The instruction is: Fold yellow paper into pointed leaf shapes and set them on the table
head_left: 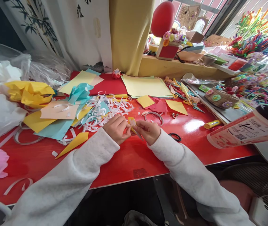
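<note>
My left hand (117, 128) and my right hand (148, 131) meet over the middle of the red table (124, 163). Both pinch a small folded piece of yellow paper (132, 123) between their fingertips. Both arms wear white sleeves. Just behind my hands lies a heap of white paper strips (105, 111). A roll of tape (154, 117) lies flat just beyond my right hand. Black scissor handles (176, 137) peek out to the right of my right wrist.
Sheets of yellow, teal and peach paper (53, 117) cover the left. A yellow paper triangle (73, 143) lies near my left sleeve. A glue stick (211, 124), a printed booklet (244, 130), a basket of paper flowers (220, 97) and plastic bags (4, 94) crowd the edges.
</note>
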